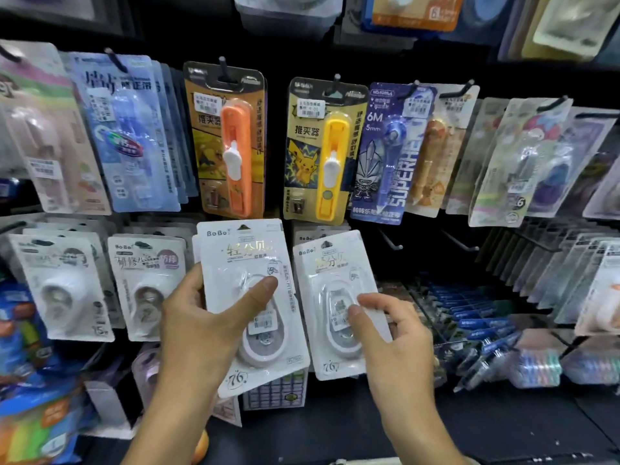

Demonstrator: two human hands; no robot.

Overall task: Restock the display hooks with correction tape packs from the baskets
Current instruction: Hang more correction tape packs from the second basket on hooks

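My left hand [204, 317] grips a small stack of white BoBo correction tape packs [248, 263], thumb pressed on the front blister. To its right a matching white pack [335, 273] hangs in front of the display, and my right hand [389, 333] pinches its blister near the price sticker. Two bare hooks [391, 241] [459, 241] stick out of the black panel to the right of that pack. More white correction tape packs [147, 276] [63, 280] hang on hooks to the left.
Above hang orange [231, 139] and yellow [325, 152] clip pushers on cards, and blue correction tape packs [127, 129] [392, 152]. Rows of carded packs [536, 162] fill the right side. Blue pens [469, 317] lie in trays at lower right. Colourful boxes [30, 380] crowd the lower left.
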